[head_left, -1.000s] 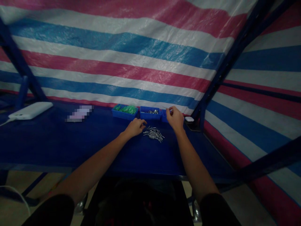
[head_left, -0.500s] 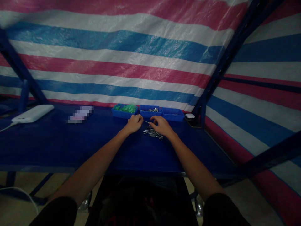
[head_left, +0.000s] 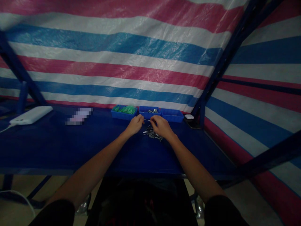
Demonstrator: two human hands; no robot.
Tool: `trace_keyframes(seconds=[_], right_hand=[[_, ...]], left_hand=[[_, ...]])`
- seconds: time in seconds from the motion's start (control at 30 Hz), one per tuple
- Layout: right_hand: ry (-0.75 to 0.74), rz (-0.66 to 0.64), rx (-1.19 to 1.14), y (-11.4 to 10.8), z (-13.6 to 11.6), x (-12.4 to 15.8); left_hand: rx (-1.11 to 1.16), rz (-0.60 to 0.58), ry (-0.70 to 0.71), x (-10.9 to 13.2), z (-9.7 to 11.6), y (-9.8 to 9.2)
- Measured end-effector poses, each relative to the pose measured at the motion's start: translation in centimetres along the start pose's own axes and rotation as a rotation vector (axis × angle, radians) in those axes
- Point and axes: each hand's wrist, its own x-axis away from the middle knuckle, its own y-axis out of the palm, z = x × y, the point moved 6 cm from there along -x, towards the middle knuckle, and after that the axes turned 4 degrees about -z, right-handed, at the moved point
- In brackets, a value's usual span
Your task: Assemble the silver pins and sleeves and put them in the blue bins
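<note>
Between my two hands runs a thin metal rod (head_left: 147, 120), too small to name more closely. My left hand (head_left: 135, 123) is closed in a pinch on its left end. The fingers of my right hand (head_left: 160, 125) are closed around its right end. Just below, on the blue table, lies a loose pile of short metal pins (head_left: 152, 133), partly covered by my right hand. Behind my hands stands a blue bin with small shiny metal parts (head_left: 154, 110).
A blue bin of green plastic pieces (head_left: 127, 109) stands to the left, another blue bin (head_left: 172, 115) to the right. Farther right lies a white case (head_left: 189, 116) on a dark flat object. A white power bank (head_left: 31, 115) with a cable and a blurred-out item (head_left: 79, 116) lie left.
My right fingers have closed in on the rod and tilted slightly. Both hands remain above the pile, and the view has shifted a little.
</note>
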Motion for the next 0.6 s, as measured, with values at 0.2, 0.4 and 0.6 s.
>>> trace_keyframes(seconds=[0.2, 0.4, 0.6], right_hand=[[0.087, 0.034, -0.072, -0.4, 0.6, -0.1], [0.086, 0.012, -0.144, -0.3, 0.2, 0.1], [-0.033, 0.022, -0.025, -0.5, -1.0, 0.0]], left_hand=[[-0.038, 0.028, 0.168, 0.6, 1.4, -0.1], [-0.135, 0.036, 0.145, 0.6, 1.3, -0.1], [-0.169, 0.066, 0.111, 0.5, 0.8, -0.1]])
